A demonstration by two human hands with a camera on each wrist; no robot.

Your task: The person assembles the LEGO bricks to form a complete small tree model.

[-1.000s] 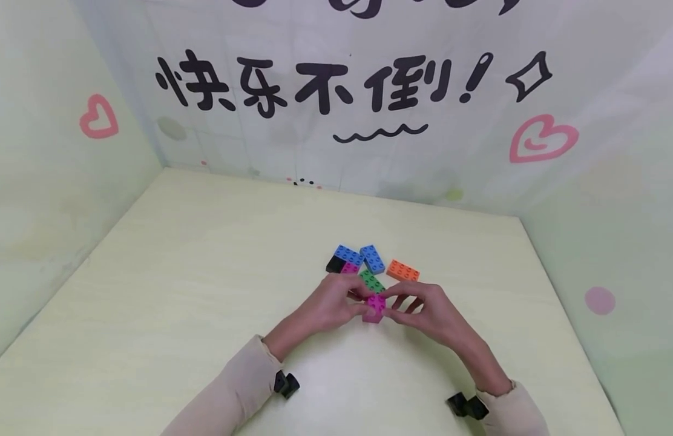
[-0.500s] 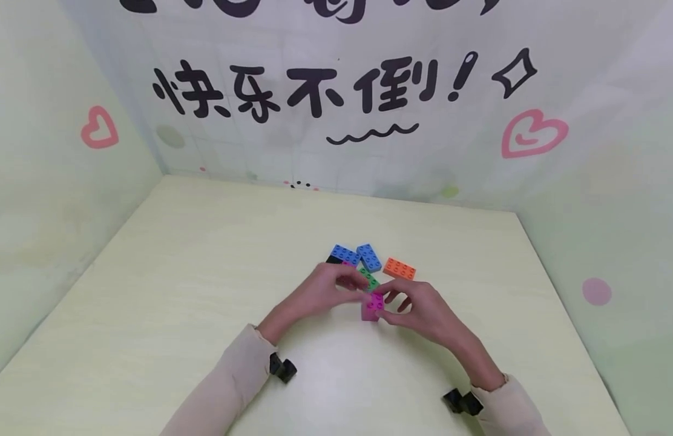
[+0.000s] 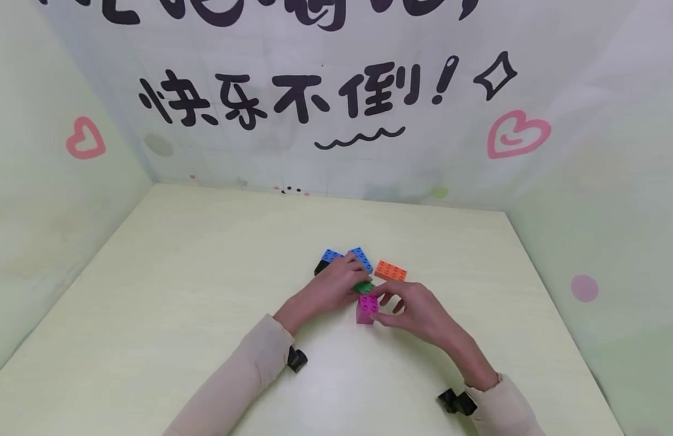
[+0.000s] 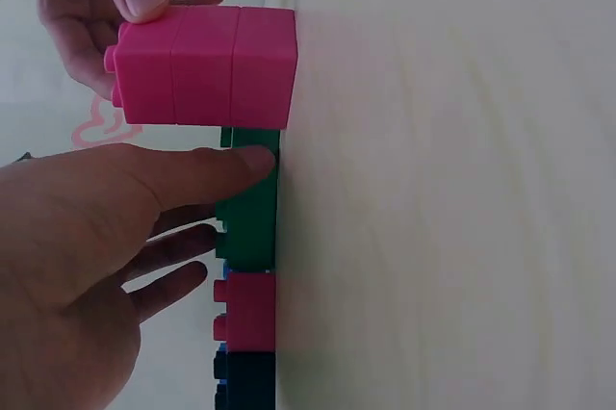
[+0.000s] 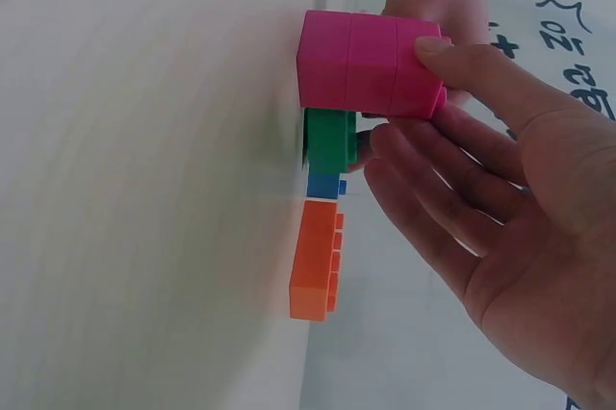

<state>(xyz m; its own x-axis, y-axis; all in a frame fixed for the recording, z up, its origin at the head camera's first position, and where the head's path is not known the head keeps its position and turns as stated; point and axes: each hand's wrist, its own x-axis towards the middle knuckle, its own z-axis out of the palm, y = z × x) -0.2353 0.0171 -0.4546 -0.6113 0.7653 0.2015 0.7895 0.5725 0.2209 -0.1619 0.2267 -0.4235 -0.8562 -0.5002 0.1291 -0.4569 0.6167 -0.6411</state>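
A stack of three magenta bricks (image 4: 207, 65) stands upright on the table in front of the person. My right hand (image 3: 418, 310) pinches the top of this stack, its thumb (image 5: 438, 46) on the near side and the other fingers behind. Just behind the stack lies a green brick (image 4: 252, 227). My left hand (image 3: 332, 284) reaches over it from the left and grips it, with the thumb (image 4: 252, 162) against its near side and the index finger passing behind. That hand partly hides the green brick in the head view.
Beyond the left hand lie two blue bricks (image 3: 361, 259), a black brick (image 3: 321, 266) and a single magenta brick (image 4: 250, 312). An orange brick (image 3: 391, 270) lies to the right. Printed walls (image 3: 336, 163) enclose the table at the back and sides.
My left hand has let go of the magenta stack, drawn back left, then moved forward onto the green brick. The right hand still holds the stack. The head view has shifted slightly.
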